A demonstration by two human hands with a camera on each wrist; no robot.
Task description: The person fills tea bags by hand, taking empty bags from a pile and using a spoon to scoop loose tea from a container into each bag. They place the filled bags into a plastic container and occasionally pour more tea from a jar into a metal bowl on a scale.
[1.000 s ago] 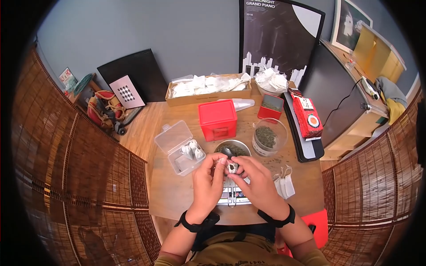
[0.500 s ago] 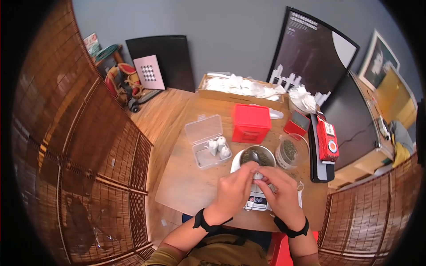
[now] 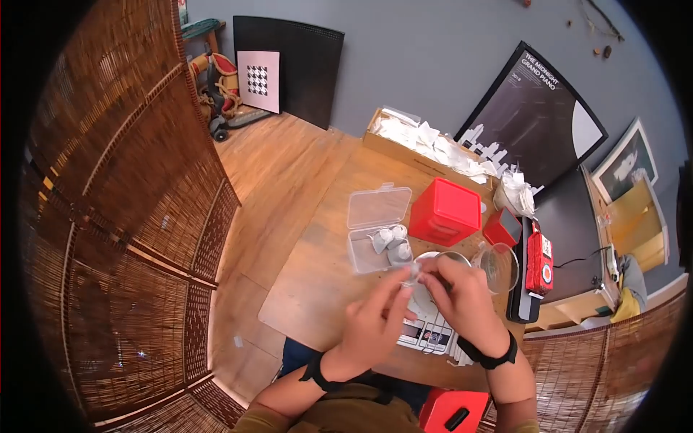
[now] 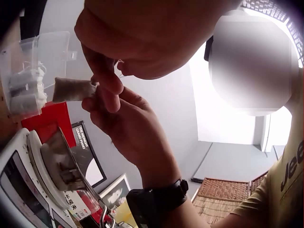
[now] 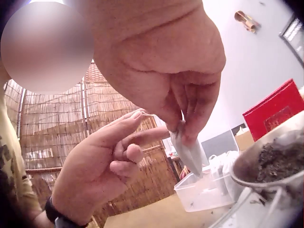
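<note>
A small filled tea bag [image 5: 190,152] of white mesh hangs from my right hand [image 3: 465,296], whose thumb and fingers pinch its gathered neck. My left hand [image 3: 374,321] is close beside it; a thin white drawstring [image 5: 150,114] runs from its fingertips, and one of its fingers reaches to the bag's neck. Below and beyond the hands stands a lidded clear plastic box [image 3: 361,252], lid raised, with several filled tea bags [image 3: 390,239] inside. A metal bowl [image 5: 247,178] of dark loose leaves sits on a white scale [image 4: 23,183], partly hidden by my right hand in the head view.
Behind the bowl stand a red canister [image 3: 445,213] and a smaller red tin [image 3: 503,227]. A clear tub [image 3: 499,267] is to the right, near a red packet [image 3: 538,263] on a black tray. A cardboard box [image 3: 433,155] of white bags lies at the back.
The head view has swung left. Both hands have moved with the tea bag away from the bowl toward the clear box. The bag's mouth, open earlier, is now gathered.
</note>
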